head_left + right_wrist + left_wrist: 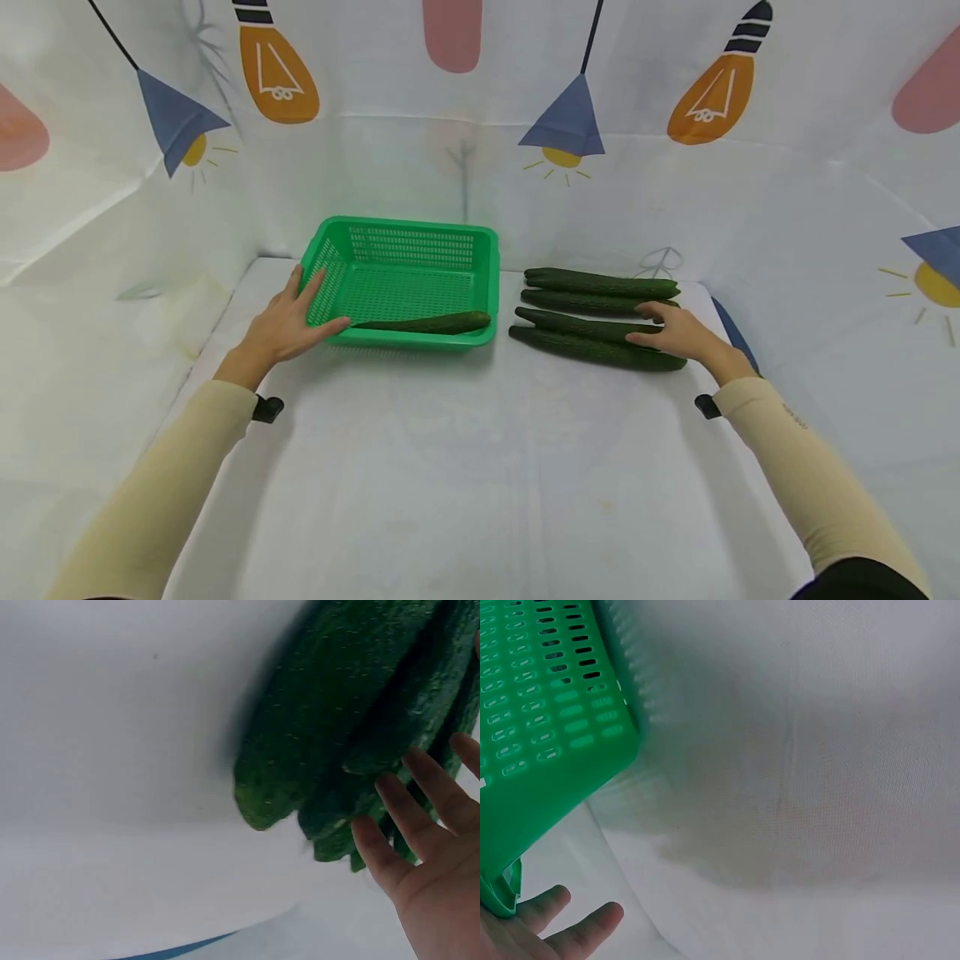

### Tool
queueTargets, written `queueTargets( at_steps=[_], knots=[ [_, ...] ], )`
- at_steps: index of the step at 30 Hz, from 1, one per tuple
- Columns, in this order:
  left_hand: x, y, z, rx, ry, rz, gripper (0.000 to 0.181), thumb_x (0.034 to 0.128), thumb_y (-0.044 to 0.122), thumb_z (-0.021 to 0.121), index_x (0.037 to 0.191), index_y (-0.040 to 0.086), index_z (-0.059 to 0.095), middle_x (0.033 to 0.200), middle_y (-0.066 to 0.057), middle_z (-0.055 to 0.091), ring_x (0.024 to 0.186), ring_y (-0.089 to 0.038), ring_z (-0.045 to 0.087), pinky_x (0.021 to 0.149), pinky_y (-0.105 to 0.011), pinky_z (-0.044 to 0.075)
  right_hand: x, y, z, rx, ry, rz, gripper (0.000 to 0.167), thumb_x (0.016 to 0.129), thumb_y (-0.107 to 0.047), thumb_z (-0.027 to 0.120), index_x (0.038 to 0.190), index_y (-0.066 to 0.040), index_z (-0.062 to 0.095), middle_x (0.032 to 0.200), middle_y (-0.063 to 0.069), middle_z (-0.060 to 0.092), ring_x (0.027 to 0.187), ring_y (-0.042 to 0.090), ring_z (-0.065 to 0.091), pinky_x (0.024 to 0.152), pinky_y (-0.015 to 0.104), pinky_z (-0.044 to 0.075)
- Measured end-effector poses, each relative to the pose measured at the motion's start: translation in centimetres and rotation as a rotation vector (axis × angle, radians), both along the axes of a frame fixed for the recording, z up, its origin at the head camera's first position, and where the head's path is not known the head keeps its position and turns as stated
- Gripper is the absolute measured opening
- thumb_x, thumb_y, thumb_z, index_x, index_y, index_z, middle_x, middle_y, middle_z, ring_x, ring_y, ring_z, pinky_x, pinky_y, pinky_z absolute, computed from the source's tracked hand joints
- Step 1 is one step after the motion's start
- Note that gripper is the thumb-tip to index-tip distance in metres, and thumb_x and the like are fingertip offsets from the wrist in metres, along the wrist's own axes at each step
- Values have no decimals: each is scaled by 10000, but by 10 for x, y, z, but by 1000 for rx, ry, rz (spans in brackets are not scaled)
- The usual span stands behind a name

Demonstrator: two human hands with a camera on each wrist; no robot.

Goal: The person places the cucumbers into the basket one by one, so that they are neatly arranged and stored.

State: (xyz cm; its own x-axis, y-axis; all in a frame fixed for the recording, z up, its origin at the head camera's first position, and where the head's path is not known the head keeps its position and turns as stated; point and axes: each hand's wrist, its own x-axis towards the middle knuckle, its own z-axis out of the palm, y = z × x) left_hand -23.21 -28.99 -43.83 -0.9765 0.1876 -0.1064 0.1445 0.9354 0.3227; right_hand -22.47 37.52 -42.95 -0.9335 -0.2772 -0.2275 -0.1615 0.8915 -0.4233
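Observation:
A green plastic basket point(492, 279) with slotted walls stands at the back left of the white table. One cucumber point(442, 323) lies inside it along the near wall. My left hand point(279, 330) rests on the basket's left rim, fingers spread; in the left wrist view, two straight fingers point(589, 930) stick out past the basket's edge point(562, 769). To the right of the basket, several dark green cucumbers point(581, 343) lie side by side. Over their right ends is my right hand point(686, 337). Its fingers point(409, 814) are spread loosely beside the cucumbers point(315, 705), holding none.
A white cloth printed with lamps and bulbs point(279, 75) hangs behind the table and at its sides. White tabletop point(450, 467) stretches between my forearms. A bit of blue point(735, 337) shows past the table's right edge.

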Motion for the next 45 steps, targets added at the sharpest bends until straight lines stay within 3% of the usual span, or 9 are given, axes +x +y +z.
queueTargets(
  at_steps=[9, 14, 21, 36, 38, 42, 45],
  knots=[
    [1, 3, 0, -6, -15, 12, 1050, 916, 803, 454, 1659, 305, -95, 1716, -163, -187, 1405, -653, 307, 812, -729, 482, 0, 7, -21, -10, 47, -11, 698, 979, -424, 683, 1472, 34, 500, 1443, 341, 523, 1304, 542, 508, 1036, 677, 424],
    [0, 4, 2, -19, -17, 8, 1053, 917, 806, 445, 1660, 293, -98, 1715, -176, -182, 1398, -661, 312, 841, -741, 472, -2, 6, -27, -8, 13, 3, 694, 981, -437, 675, 1468, 30, 513, 1484, 350, 470, 1348, 560, 446, 1071, 702, 373],
    [-2, 5, 3, -19, -22, 10, 1048, 920, 805, 440, 1656, 303, -111, 1714, -172, -191, 1386, -663, 327, 856, -747, 465, 1, 5, -32, 2, 39, 31, 638, 1011, -377, 653, 1482, 29, 512, 1527, 377, 398, 1396, 594, 361, 1109, 725, 307],
    [-1, 5, -1, 2, -14, 21, 1046, 920, 800, 450, 1663, 296, -86, 1719, -166, -175, 1369, -648, 369, 848, -716, 480, 5, -2, -31, -29, 143, 72, 500, 1037, -224, 634, 1411, 98, 556, 1419, 354, 548, 1329, 554, 488, 1080, 663, 395],
    [-1, 5, -1, 1, -13, 21, 1046, 919, 803, 449, 1663, 298, -85, 1719, -171, -169, 1361, -650, 377, 824, -702, 491, 5, -3, -31, -34, 141, 61, 488, 1037, -229, 634, 1398, 93, 569, 1395, 357, 565, 1285, 557, 522, 1056, 662, 417],
    [-1, 5, 0, -3, -4, 17, 1046, 920, 801, 447, 1667, 281, -68, 1719, -191, -148, 1341, -654, 399, 779, -675, 508, 3, -5, -30, -54, 120, 14, 485, 1044, -273, 624, 1390, 63, 573, 1343, 356, 595, 843, 464, 654, 963, 644, 472],
    [0, 4, 2, -3, -6, 18, 1044, 922, 799, 446, 1668, 279, -67, 1718, -194, -147, 1334, -653, 407, 768, -664, 512, 0, -7, -27, -61, 116, -8, 475, 1043, -280, 628, 1395, 34, 569, 1339, 342, 599, 688, 332, 615, 925, 633, 486]
  ],
)
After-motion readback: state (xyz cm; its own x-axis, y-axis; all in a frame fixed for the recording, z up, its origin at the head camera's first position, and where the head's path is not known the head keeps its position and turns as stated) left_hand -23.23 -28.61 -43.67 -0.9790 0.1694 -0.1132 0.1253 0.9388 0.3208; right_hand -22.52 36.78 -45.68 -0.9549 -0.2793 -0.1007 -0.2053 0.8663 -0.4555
